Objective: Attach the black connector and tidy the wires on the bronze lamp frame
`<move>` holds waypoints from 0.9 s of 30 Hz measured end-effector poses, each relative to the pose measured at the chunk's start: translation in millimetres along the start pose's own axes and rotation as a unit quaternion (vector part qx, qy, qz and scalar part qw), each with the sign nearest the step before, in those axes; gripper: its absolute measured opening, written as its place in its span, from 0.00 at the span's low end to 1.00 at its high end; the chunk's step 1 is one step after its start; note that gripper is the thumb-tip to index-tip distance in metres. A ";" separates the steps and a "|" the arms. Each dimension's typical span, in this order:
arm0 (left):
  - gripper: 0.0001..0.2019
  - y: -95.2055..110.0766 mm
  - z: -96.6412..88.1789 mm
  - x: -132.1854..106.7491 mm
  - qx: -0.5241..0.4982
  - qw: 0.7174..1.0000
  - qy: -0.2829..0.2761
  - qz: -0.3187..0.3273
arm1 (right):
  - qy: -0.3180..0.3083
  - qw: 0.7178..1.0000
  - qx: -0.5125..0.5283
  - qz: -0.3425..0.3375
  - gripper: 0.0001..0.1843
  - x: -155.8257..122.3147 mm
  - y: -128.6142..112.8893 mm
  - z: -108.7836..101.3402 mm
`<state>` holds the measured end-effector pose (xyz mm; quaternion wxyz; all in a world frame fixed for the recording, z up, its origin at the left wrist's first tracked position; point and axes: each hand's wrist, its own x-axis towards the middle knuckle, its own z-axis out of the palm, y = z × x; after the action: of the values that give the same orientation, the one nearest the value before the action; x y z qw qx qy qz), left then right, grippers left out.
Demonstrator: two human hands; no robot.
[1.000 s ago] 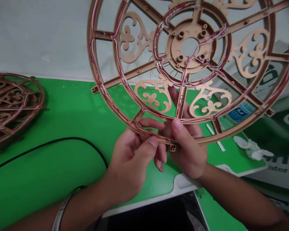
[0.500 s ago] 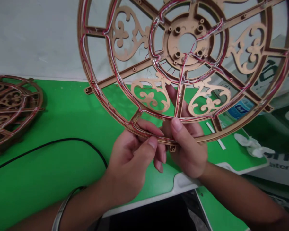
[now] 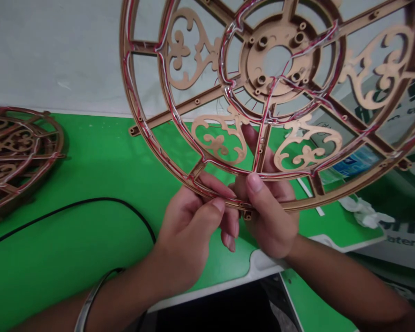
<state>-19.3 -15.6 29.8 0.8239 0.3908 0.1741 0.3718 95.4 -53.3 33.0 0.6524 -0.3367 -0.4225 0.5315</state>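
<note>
A large round gold-coloured ornamental frame (image 3: 152,87) with scroll cut-outs, spokes and a central hub is held up on edge above the green table (image 3: 90,175). Red and white wires run along its rings. My left hand (image 3: 190,230) pinches the frame's lower outer rim between thumb and fingers. My right hand (image 3: 269,212) grips the same rim just to the right, thumb on the near side and fingers behind a spoke. A metal bangle (image 3: 90,299) sits on my left wrist.
A stack of similar wired frames (image 3: 17,152) lies at the table's left edge. A black cable (image 3: 90,203) curves across the green surface. A crumpled white cloth (image 3: 363,212), a white strip (image 3: 309,196) and a labelled bottle seen through the frame lie at the right.
The frame has shifted slightly right and up in my hands, tilting a little. Both hands keep the same grip on the lower rim.
</note>
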 end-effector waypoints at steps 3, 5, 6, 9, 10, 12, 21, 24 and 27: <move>0.02 0.8 1.4 -0.7 -0.003 1.000 -0.003 -0.005 | 0.015 1.000 0.001 0.003 0.32 -1.1 -1.8 1.4; 0.02 0.8 2.4 -1.0 -0.010 1.000 -0.010 -0.007 | 0.027 1.000 0.008 0.008 0.33 -0.4 -4.8 2.0; 0.02 0.6 2.9 -1.1 -0.013 1.000 -0.014 -0.009 | 0.037 0.999 0.011 0.011 0.34 0.1 -6.5 1.9; 0.03 -1.0 4.6 -1.2 -0.016 1.000 -0.024 -0.009 | 0.042 0.999 0.012 0.031 0.35 1.6 -11.1 -0.4; 0.04 -1.6 5.1 -1.4 -0.014 1.000 -0.025 -0.009 | 0.039 0.998 0.012 0.037 0.34 1.9 -12.2 -1.6; 0.04 -2.8 5.9 -2.0 -0.012 0.999 -0.028 -0.009 | 0.032 0.998 0.006 0.056 0.34 2.1 -13.5 -3.8; 0.06 -3.1 7.3 -3.4 0.001 1.000 -0.017 -0.010 | 0.024 0.998 -0.008 0.053 0.34 2.2 -15.6 -3.5; 0.06 -4.1 6.4 -4.0 0.001 1.000 -0.022 -0.006 | 0.027 0.998 -0.016 0.046 0.32 1.1 -15.6 -3.6; 0.05 -4.4 5.8 -4.3 -0.003 1.000 -0.022 -0.003 | 0.017 0.999 -0.015 0.050 0.32 1.4 -16.2 -2.8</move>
<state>-16.7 -23.6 30.0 0.8297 0.3958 0.1559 0.3615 104.7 -55.3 46.5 0.6274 -0.3760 -0.4017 0.5511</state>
